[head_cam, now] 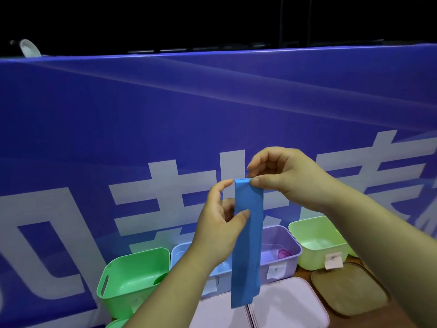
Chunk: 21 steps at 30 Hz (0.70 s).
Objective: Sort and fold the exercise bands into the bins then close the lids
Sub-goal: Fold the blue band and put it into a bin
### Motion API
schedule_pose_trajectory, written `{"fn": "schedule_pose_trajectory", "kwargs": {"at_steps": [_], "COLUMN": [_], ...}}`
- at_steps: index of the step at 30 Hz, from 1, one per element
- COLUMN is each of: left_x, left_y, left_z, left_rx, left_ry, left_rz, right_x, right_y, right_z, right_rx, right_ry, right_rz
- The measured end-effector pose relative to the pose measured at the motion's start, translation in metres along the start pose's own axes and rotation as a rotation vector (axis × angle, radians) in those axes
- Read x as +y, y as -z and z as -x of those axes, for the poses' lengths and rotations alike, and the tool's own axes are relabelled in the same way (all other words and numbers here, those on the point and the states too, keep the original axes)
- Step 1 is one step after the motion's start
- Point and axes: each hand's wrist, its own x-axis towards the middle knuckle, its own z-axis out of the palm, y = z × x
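The blue exercise band (247, 256) hangs straight down in the air, above the row of open bins. The right hand (290, 176) pinches its top right corner between thumb and forefinger. The left hand (220, 223) grips its left edge lower down, thumb on the front and fingers behind. Below stand a green bin (132, 278), a pale blue bin (183, 253), a lavender bin (287, 235) holding a rolled pink band (285, 253), and a light green bin (316, 242). A white lid (286, 304) and a brown lid (347, 292) lie on the bench (402, 314).
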Motion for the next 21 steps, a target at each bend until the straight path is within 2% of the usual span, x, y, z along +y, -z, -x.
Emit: {"fn": "schedule_pose_trajectory", "kwargs": {"at_steps": [21], "left_x": [0.032], "left_y": [0.004], "left_z": [0.008], "left_rx": [0.058], "left_ry": [-0.186], "left_rz": [-0.192], "right_x": [0.013], "right_y": [-0.004], "right_z": [0.012], "right_rx": [0.17], "right_ry": [0.049], "right_rz": [0.153]}}
